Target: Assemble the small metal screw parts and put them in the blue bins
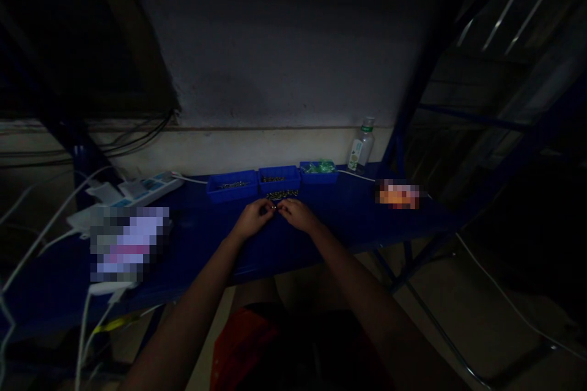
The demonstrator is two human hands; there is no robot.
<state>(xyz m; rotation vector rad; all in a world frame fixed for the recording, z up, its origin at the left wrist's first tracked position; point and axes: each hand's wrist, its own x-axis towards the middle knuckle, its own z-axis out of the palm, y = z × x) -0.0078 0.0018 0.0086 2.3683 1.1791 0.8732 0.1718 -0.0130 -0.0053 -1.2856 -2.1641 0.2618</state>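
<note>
Dimly lit: at far left, a purplish item [132,244] is masked by pixelation; contents of the left blue tray [233,197] too dark to name; orange item [398,194] at right also masked. Left hand [255,219]: thumb and finger pinched on a tiny shiny piece [274,208], shape unclear. Piece sits between the hands, just nearer than loose brass-coloured parts [283,194]. Right hand [299,215]: fingertips bunched beside it; whether gripping, cannot tell.

metal parts [285,194] and blue bins [287,186] block forward; rightward tabletop [351,211] gives room.
</note>
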